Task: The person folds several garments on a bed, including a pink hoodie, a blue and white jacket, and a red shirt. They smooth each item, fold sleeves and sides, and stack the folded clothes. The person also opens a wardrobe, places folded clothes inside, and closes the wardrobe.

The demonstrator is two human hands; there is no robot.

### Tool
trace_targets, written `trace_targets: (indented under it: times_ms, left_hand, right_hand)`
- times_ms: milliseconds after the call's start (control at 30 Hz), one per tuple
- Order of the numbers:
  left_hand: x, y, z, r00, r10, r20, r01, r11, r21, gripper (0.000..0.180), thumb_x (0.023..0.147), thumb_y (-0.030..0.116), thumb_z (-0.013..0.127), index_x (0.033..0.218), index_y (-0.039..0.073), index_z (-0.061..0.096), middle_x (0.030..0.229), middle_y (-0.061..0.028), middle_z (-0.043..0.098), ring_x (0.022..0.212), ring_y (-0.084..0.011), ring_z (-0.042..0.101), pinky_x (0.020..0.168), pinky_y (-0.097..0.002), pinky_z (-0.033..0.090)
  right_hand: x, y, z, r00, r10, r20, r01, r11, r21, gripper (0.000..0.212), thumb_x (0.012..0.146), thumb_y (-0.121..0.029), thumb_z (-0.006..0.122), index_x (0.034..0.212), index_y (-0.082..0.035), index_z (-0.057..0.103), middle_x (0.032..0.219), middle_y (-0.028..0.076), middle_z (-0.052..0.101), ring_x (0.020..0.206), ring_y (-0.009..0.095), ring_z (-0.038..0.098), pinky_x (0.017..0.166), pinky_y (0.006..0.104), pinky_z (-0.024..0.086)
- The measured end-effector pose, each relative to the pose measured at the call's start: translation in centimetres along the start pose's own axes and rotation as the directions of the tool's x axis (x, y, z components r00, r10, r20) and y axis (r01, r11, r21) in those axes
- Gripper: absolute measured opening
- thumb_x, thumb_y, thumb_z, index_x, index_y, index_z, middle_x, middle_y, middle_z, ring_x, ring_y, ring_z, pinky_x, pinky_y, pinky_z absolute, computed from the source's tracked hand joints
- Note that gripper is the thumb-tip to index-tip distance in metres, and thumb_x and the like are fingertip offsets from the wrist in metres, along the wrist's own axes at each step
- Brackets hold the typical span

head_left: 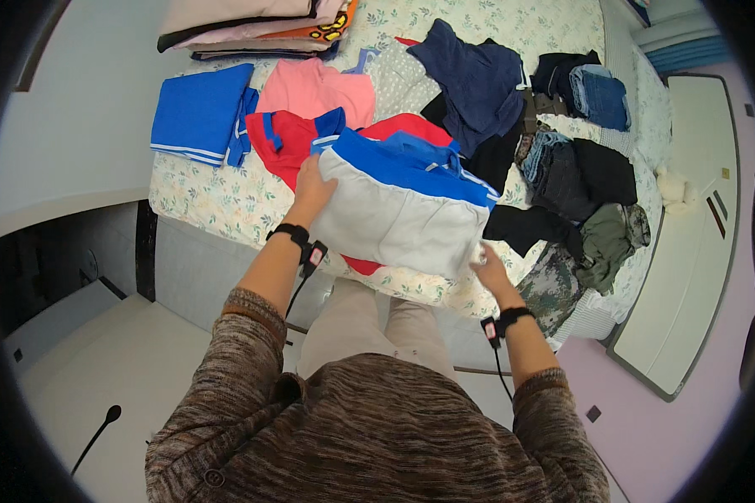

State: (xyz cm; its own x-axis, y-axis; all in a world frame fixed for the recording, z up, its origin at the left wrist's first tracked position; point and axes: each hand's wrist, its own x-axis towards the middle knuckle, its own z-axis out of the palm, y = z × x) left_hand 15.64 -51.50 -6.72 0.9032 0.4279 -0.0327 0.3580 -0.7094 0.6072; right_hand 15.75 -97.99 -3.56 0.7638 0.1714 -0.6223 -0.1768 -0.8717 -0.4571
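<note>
A blue-and-white polo shirt [394,220], its white body toward me and its blue part with white stripes on the far side, is held folded over the near edge of the bed. My left hand [313,189] grips its left side, thumb on the white cloth. At its lower right corner, my right hand [492,272] has its fingers curled against the edge, slightly blurred. Under and behind the shirt lies a red garment with blue trim [285,147], partly covered by it.
A folded blue garment [197,113] lies at the bed's left, below a stack of folded clothes [252,25]. Pink [319,92], dotted grey [401,80] and navy [474,84] tops lie behind. Jeans [602,96], dark clothes and camouflage cloth [554,289] pile up on the right.
</note>
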Motion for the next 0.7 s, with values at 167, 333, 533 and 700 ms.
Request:
trace_targets:
  times_ms: [167,333,533,700]
  left_hand:
    - [4.1,2.9,-1.5,0.95,-0.099,0.295,0.132,0.987,-0.095,0.051,0.072,0.014,0.07,0.118,0.001,0.052,0.111,-0.0239,0.06,0.106,-0.0411,0.056,0.09,-0.044,0.045]
    - [0.5,4.1,-4.4,0.855,0.316,0.412,-0.254,0.947,-0.199,0.037,0.066,0.002,0.065,0.102,0.003,0.058,0.109,-0.0191,0.059,0.105,-0.0388,0.054,0.087,-0.0416,0.045]
    - [-9.4,4.5,-10.0,0.591,0.576,0.566,-0.385,0.817,-0.429,0.038,0.058,-0.01,0.059,0.092,0.006,0.057,0.117,-0.0111,0.059,0.106,-0.0332,0.054,0.089,-0.0416,0.042]
    - [-12.7,5.6,-12.6,0.653,0.512,0.558,-0.339,0.857,-0.389,0.045,0.057,-0.012,0.056,0.097,0.006,0.06,0.113,-0.01,0.062,0.102,-0.0329,0.056,0.086,-0.0411,0.044]
  right_hand:
    - [9.3,-4.6,-0.7,0.854,-0.392,-0.342,0.311,0.912,-0.268,0.088,0.062,-0.014,0.078,0.138,-0.004,0.036,0.134,0.027,0.042,0.121,0.044,0.043,0.102,0.0464,0.036]
    - [10.9,-8.5,-1.7,0.943,-0.277,-0.186,0.18,0.891,-0.417,0.054,0.066,-0.016,0.073,0.116,-0.006,0.053,0.109,0.018,0.06,0.105,0.035,0.054,0.094,0.0451,0.039]
    - [2.6,-7.2,-2.1,0.759,-0.608,-0.232,0.481,0.764,-0.429,0.032,0.061,-0.006,0.069,0.092,-0.007,0.058,0.084,0.015,0.056,0.083,0.036,0.052,0.077,0.0447,0.042]
    - [-5.5,-5.6,-1.6,0.835,-0.526,-0.16,0.462,0.829,-0.315,0.034,0.053,0.003,0.066,0.085,-0.005,0.057,0.093,0.016,0.055,0.09,0.037,0.051,0.078,0.0441,0.043]
